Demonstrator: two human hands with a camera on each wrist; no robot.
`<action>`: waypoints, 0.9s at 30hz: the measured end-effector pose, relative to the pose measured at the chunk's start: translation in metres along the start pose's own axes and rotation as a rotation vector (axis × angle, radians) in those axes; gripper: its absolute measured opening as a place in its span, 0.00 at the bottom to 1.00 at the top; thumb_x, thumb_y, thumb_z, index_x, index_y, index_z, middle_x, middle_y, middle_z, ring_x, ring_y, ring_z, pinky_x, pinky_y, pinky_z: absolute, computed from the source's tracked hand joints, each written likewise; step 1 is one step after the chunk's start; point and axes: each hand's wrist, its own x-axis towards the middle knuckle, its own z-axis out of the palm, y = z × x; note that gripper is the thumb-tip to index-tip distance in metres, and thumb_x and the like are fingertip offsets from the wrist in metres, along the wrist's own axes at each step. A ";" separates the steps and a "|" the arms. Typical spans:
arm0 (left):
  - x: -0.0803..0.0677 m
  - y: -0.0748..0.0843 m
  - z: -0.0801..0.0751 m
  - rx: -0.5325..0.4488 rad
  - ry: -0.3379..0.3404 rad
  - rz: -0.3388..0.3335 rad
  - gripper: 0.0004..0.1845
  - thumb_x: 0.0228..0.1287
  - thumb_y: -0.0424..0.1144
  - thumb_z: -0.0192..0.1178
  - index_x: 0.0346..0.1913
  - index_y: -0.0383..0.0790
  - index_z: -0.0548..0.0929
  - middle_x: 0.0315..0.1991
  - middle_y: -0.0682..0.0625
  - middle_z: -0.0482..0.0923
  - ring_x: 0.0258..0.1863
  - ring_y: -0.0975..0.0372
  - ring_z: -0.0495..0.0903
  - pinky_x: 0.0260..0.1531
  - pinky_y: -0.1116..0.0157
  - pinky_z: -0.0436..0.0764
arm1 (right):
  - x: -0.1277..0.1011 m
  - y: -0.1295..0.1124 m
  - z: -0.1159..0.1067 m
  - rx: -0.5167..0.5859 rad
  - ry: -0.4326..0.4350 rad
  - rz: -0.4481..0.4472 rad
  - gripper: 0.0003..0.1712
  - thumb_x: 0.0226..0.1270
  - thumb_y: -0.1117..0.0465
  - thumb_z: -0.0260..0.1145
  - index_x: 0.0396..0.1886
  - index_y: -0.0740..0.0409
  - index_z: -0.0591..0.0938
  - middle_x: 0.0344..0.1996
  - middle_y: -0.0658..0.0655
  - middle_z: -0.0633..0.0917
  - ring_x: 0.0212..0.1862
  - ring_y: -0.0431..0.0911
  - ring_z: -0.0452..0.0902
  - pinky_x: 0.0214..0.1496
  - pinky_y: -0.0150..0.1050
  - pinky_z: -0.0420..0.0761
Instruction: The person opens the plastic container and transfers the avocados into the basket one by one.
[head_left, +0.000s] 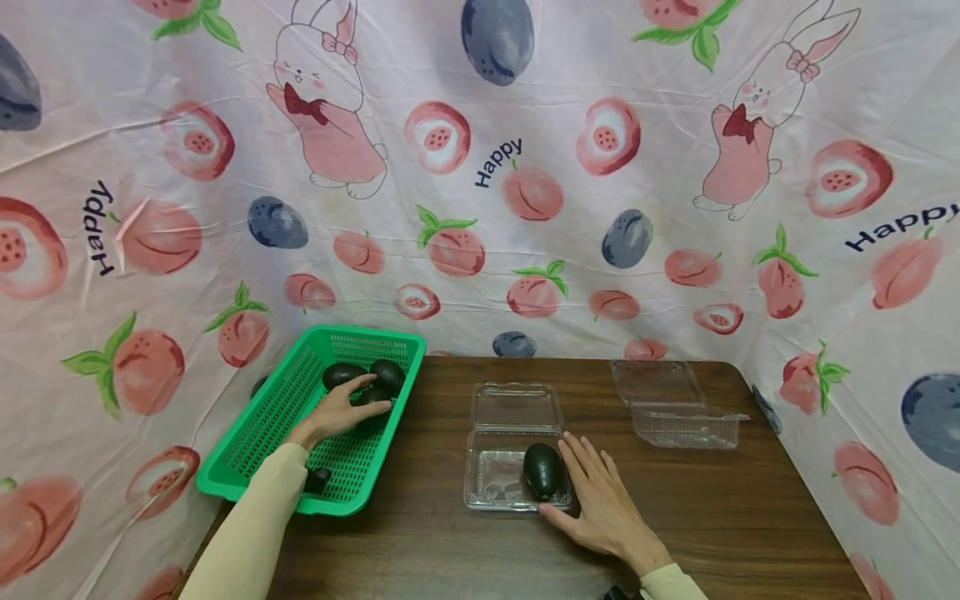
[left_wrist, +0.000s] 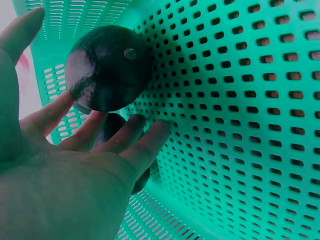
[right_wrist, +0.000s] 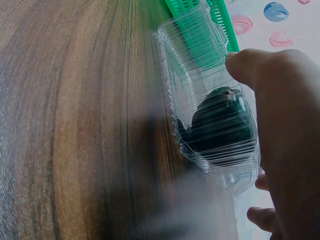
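Several dark avocados (head_left: 387, 375) lie at the far end of a green plastic basket (head_left: 217, 477) on the left. My left hand (head_left: 339, 414) reaches in over them, thumb apart from the fingers. In the left wrist view, its extended fingers lie alongside a dark avocado (left_wrist: 109, 70), with another avocado partly hidden behind them. One dark green avocado (head_left: 543, 471) sits in the right half of a clear hinged container (head_left: 491, 479), its lid (head_left: 516, 407) laid back. My right hand (head_left: 600, 500) rests against the container's right side, fingers straight and thumb at the front edge.
Another clear hinged container (head_left: 686, 427) stands with its lid up at the back right of the brown wooden table (head_left: 427, 533). Fruit-and-rabbit printed cloth (head_left: 555, 242) hangs round the back and both sides.
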 end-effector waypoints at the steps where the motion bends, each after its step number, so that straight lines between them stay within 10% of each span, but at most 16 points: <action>1: 0.000 0.000 0.000 -0.002 -0.004 -0.003 0.52 0.79 0.65 0.67 0.93 0.44 0.56 0.92 0.29 0.49 0.87 0.28 0.59 0.79 0.27 0.71 | 0.000 0.000 0.000 -0.001 0.003 -0.002 0.61 0.71 0.29 0.75 0.90 0.60 0.66 0.89 0.63 0.68 0.88 0.69 0.64 0.86 0.75 0.66; 27: -0.005 0.010 -0.008 0.087 0.005 0.016 0.58 0.77 0.72 0.64 0.95 0.47 0.49 0.94 0.29 0.35 0.91 0.26 0.41 0.81 0.18 0.56 | 0.000 0.000 -0.001 0.005 0.016 -0.014 0.62 0.70 0.29 0.75 0.90 0.62 0.67 0.89 0.64 0.69 0.88 0.68 0.65 0.85 0.75 0.66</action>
